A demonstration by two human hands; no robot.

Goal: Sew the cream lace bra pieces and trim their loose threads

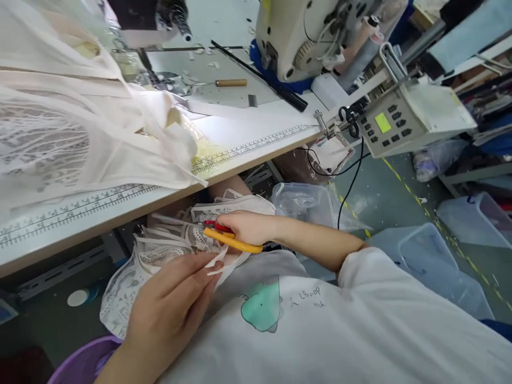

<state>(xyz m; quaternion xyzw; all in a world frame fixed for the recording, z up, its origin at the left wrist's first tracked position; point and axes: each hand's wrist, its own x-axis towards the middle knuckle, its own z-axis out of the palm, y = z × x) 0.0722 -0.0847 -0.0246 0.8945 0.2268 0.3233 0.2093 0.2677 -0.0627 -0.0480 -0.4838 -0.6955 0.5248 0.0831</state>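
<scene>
My right hand [248, 226] is closed around yellow thread snips [232, 242] with a red part near the blades, held low over my lap. My left hand [172, 304] pinches white lace strips [222, 266] with its fingers pressed together. A bundle of white lace and straps [168, 242] lies in my lap below the table edge. The snips' tip points left into that bundle. My white shirt [320, 330] with a green print fills the lower right.
A white table [256, 136] with a printed ruler edge carries cream lace fabric [60, 133]. A sewing machine [304, 37] stands at the back with its control box [400, 120] at right. Clear plastic bins [432, 261] stand on the floor at right; a purple basin [80, 362] shows at lower left.
</scene>
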